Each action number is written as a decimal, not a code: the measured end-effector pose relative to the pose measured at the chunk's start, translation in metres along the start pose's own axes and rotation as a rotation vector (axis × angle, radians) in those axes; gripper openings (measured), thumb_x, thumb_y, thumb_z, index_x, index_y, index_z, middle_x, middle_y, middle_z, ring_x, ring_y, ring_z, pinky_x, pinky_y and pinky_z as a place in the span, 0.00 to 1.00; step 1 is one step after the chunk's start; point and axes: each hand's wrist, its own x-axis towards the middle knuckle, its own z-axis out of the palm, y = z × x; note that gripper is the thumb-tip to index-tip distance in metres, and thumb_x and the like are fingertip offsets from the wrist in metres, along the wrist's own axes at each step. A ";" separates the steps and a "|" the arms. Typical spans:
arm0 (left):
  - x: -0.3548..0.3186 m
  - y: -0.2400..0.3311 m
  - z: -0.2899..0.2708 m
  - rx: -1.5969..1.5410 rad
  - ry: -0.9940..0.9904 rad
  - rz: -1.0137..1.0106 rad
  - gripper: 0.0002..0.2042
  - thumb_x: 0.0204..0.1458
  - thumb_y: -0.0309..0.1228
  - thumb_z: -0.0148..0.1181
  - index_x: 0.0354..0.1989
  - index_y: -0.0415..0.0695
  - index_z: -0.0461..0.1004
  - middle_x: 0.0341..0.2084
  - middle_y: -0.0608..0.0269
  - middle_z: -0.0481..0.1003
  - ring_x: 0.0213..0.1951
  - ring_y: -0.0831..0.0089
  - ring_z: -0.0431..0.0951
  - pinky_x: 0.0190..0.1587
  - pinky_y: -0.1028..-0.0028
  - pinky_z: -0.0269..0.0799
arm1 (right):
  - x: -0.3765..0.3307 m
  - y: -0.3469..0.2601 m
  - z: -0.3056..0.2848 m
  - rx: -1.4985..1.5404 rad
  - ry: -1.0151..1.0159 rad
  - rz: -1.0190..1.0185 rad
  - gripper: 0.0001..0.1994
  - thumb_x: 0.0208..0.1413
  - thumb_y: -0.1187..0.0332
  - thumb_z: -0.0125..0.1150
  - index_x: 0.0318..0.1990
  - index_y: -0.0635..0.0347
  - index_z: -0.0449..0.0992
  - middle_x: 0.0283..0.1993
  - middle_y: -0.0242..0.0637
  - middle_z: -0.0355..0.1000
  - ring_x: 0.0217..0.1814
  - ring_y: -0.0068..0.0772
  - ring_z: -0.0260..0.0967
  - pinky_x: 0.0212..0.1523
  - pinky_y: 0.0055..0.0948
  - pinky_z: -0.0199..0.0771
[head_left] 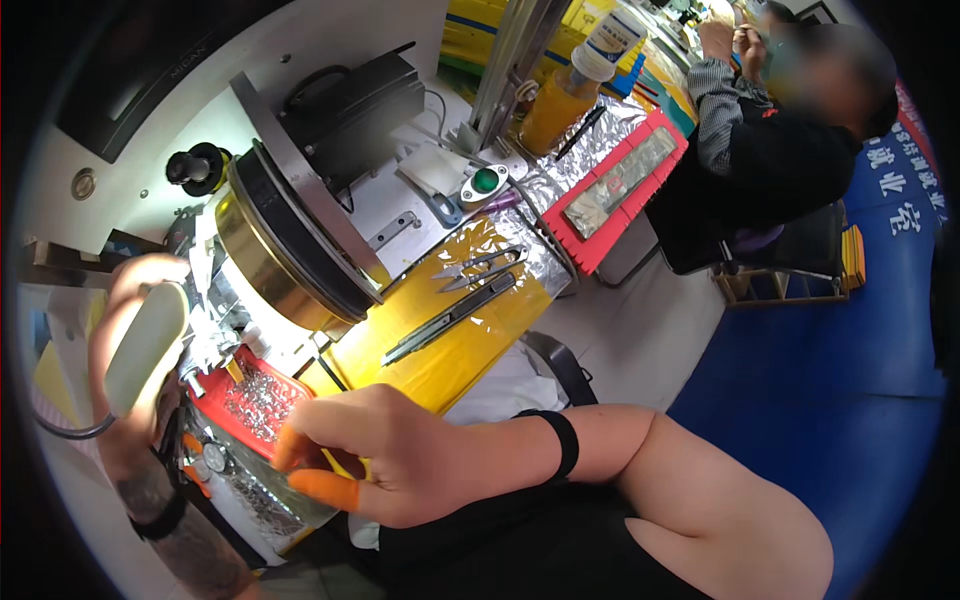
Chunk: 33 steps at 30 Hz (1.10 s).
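Note:
My right hand [385,455], with orange finger cots on its fingers, is held over the near edge of a red tray [208,402] of small shiny metal pieces. Its thumb and fingers curl toward each other; anything between the tips is hidden. At the left, my left hand [110,330] reaches up beside a brightly lit metal fixture [205,335]. A pale oval device [148,350] with a grey cord covers much of that hand, so its grip cannot be made out. Right of the fixture stands a machine with a large brass-coloured drum [262,262].
Thread snips [485,266] and a utility knife [450,318] lie on a yellow mat [400,375]. Behind are a black box [350,115], a bottle of orange liquid [558,110] and a red board [625,195]. Another person [770,180] sits at the far right.

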 end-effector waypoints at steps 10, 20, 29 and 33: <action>-0.060 0.024 0.095 0.316 0.558 0.042 0.05 0.53 0.26 0.61 0.33 0.37 0.74 0.51 0.46 0.64 0.56 0.56 0.63 0.63 0.55 0.51 | 0.053 0.027 0.022 0.511 0.227 0.154 0.04 0.51 0.78 0.53 0.35 0.64 0.68 0.30 0.38 0.63 0.32 0.27 0.61 0.32 0.31 0.61; -0.052 -0.018 0.074 0.017 0.761 0.140 0.22 0.56 0.44 0.61 0.44 0.33 0.76 0.51 0.49 0.66 0.53 0.61 0.68 0.64 0.64 0.56 | 0.068 0.063 0.031 -0.361 0.337 -0.228 0.19 0.52 0.74 0.53 0.51 0.73 0.69 0.40 0.59 0.70 0.42 0.60 0.70 0.44 0.48 0.70; 0.007 -0.012 0.017 -0.078 0.148 -0.058 0.13 0.51 0.32 0.59 0.36 0.32 0.73 0.50 0.53 0.69 0.52 0.65 0.68 0.53 0.70 0.65 | 0.093 0.085 0.027 -0.327 0.258 -0.123 0.18 0.55 0.73 0.49 0.53 0.73 0.68 0.53 0.59 0.66 0.53 0.58 0.67 0.56 0.43 0.69; 0.008 -0.012 0.015 -0.142 0.169 -0.052 0.13 0.51 0.33 0.59 0.34 0.33 0.72 0.50 0.53 0.69 0.50 0.66 0.68 0.53 0.71 0.64 | 0.108 0.102 0.029 -0.394 0.122 -0.195 0.18 0.55 0.72 0.47 0.52 0.71 0.69 0.53 0.57 0.66 0.52 0.56 0.68 0.60 0.42 0.67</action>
